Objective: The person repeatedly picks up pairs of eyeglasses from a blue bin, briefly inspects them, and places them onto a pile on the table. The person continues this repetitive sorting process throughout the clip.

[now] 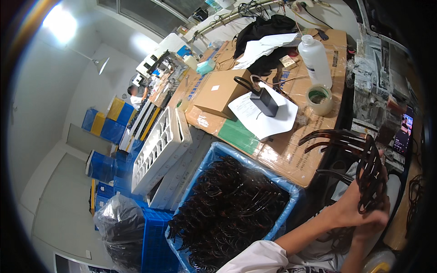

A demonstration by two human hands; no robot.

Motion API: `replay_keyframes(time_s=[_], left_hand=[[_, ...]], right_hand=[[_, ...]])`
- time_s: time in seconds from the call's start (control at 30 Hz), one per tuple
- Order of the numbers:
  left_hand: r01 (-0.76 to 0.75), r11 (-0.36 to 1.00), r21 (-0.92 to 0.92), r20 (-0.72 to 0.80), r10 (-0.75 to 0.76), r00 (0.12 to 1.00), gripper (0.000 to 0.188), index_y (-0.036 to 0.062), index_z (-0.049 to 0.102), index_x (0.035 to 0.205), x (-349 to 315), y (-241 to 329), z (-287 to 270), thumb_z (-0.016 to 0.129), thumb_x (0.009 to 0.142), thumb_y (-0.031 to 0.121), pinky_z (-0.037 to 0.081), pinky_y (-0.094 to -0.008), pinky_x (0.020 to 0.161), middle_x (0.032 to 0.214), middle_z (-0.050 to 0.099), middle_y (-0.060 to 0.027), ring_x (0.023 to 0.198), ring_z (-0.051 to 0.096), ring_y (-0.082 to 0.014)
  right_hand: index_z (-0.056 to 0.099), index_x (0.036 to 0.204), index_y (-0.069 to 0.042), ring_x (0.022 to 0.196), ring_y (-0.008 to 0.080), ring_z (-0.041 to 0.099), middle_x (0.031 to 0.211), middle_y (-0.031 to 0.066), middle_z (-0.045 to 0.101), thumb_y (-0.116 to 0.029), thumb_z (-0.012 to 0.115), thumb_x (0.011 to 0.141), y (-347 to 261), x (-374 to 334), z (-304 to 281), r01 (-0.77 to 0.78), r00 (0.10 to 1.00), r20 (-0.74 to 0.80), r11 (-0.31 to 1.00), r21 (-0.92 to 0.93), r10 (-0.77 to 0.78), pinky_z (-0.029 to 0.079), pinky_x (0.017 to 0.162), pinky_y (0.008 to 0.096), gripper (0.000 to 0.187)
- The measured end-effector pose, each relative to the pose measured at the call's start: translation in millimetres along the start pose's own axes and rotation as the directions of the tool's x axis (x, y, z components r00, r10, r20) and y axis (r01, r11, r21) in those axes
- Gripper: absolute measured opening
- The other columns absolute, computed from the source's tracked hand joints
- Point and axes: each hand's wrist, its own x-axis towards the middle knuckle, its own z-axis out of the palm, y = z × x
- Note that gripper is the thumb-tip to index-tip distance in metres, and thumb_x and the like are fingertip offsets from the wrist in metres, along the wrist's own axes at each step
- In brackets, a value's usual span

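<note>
At the right, my left hand (354, 207) is closed round several glossy dark-brown plastic hair claw pieces (371, 175), their long curved teeth reaching out to the left. My right hand (377, 220) is close against it at the lower end of the pieces. Its fingers look curled, but what they hold is hidden. Left of my forearm, a blue crate (170, 236) lined with blue plastic film is heaped with similar dark curved pieces (227, 200).
A cardboard-covered table (291, 159) bears a white bottle (315, 61), tape roll (319, 98), black adapter (264, 102), paper and brown box (218, 93). A grey machine (378, 82) and lit phone (403, 132) are right; white trays (157, 150) stand left. Another person (136, 98) sits far off.
</note>
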Motion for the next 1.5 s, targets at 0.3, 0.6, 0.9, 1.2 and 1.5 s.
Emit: replay_keyframes(time_s=[0.3,0.6,0.9,1.2,1.5], left_hand=[[0.216,0.974,0.071,-0.158,-0.202,0.966,0.061,-0.0003,0.028,0.133,-4,4,-15,0.061,0.082,0.000,0.042,-0.0253,0.078,0.089,0.052,-0.0043,0.084,0.052,-0.0112],[0.402,0.909,0.108,-0.606,-0.260,0.751,0.041,0.0004,0.042,0.120,-12,-27,-30,0.061,0.084,0.007,0.047,-0.0261,0.065,0.081,0.058,-0.0073,0.070,0.058,-0.0141],[0.290,0.955,0.054,-0.499,-0.226,0.837,0.053,-0.0038,0.029,0.125,1,-37,-36,0.060,0.082,0.003,0.050,-0.0376,0.071,0.083,0.055,-0.0109,0.072,0.058,-0.0219],[0.364,0.932,-0.006,-0.437,-0.330,0.837,0.059,0.0000,0.030,0.129,-6,-48,-19,0.061,0.081,0.014,0.047,-0.0361,0.079,0.091,0.058,-0.0114,0.087,0.059,-0.0248],[0.268,0.963,0.029,-0.434,-0.230,0.871,0.055,-0.0052,0.026,0.127,-8,-53,-15,0.056,0.087,0.016,0.050,-0.0387,0.057,0.071,0.048,-0.0088,0.059,0.053,-0.0205]], right_hand=[[0.054,0.107,0.002,0.101,0.0294,0.052,0.106,0.0155,0.053,-0.024,0.056,0.085,-39,19,-29,-0.094,0.950,0.283,0.985,-0.148,0.133,0.041,0.084,0.0398,0.034],[0.061,0.090,-0.002,0.076,0.0313,0.058,0.091,0.0108,0.057,-0.005,0.070,0.071,-20,-5,-48,-0.068,0.944,0.256,0.882,-0.467,0.209,0.047,0.064,0.0359,0.021],[0.063,0.078,-0.003,0.056,0.0204,0.052,0.067,0.0071,0.055,0.001,0.066,0.068,-44,40,-79,0.114,0.983,0.173,0.935,-0.335,-0.057,0.040,0.050,0.0308,0.011],[0.054,0.088,-0.002,0.055,0.0050,0.043,0.068,-0.0014,0.048,-0.022,0.050,0.093,0,146,-49,0.062,0.972,-0.233,0.929,0.365,0.026,0.034,0.050,0.0203,0.021],[0.054,0.090,-0.001,0.068,0.0055,0.044,0.071,-0.0022,0.050,-0.025,0.048,0.095,30,208,7,0.011,0.992,-0.122,0.926,0.378,0.037,0.040,0.065,0.0207,0.025]])
